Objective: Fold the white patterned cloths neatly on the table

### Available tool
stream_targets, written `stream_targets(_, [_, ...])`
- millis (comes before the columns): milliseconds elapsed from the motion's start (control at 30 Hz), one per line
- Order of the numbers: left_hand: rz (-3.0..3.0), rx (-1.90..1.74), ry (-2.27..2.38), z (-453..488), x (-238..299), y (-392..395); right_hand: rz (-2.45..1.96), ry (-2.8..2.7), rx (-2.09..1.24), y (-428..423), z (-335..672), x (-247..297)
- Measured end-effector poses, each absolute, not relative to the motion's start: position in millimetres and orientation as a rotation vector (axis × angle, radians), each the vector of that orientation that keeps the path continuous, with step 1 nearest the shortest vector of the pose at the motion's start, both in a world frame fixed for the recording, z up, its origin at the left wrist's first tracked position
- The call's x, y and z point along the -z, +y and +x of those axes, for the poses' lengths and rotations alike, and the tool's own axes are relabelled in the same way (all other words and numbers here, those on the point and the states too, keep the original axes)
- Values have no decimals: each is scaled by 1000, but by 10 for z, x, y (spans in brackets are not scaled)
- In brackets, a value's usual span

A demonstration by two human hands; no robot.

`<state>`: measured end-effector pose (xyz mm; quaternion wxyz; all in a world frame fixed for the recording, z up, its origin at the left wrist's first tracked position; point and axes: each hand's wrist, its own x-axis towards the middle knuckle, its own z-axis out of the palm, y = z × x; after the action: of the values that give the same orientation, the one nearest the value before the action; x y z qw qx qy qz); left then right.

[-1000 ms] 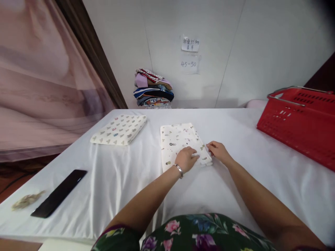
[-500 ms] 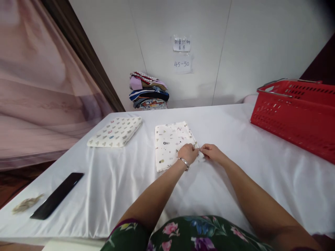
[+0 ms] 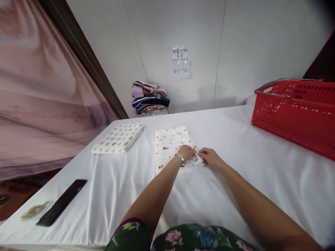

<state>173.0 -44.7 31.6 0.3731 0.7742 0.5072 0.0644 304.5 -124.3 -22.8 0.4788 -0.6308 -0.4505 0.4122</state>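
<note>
The folded white cloth (image 3: 169, 143) with small scattered prints lies flat in front of me, near the middle of the table (image 3: 222, 125), which is spread with white fabric. My left hand (image 3: 186, 152), a silver bracelet (image 3: 180, 158) at its wrist, rests on the cloth close to its right edge; its fingertips are bent down out of sight, so I cannot tell whether they pinch anything. My right hand (image 3: 209, 156) is at that same edge, thumb and fingers drawn together on the cloth near its lower right corner, just beside my left. To the left lies a second folded cloth (image 3: 117, 139), pale with rows of grey shapes, well apart from my hands. Nearer the left edge are a flat black case (image 3: 61, 203) and, next to it, a tan bundle (image 3: 34, 211). On the right stands a red basket (image 3: 295, 118) with a metal handle. Beyond the far edge, a pile of clothes (image 3: 150, 99) sits against the wall (image 3: 196, 28), below and left of two paper notes (image 3: 182, 70).
</note>
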Motion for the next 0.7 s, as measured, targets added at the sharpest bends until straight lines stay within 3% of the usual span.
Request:
stream_targets(400, [1973,-353,1293,1820,-200,-579,-1555,-1125,-1018,-1275,3014,167])
stream_targets(700, [1920,-217,1205,1817,-182,-498,-1593,-1295,-1005,-1307,3022,127])
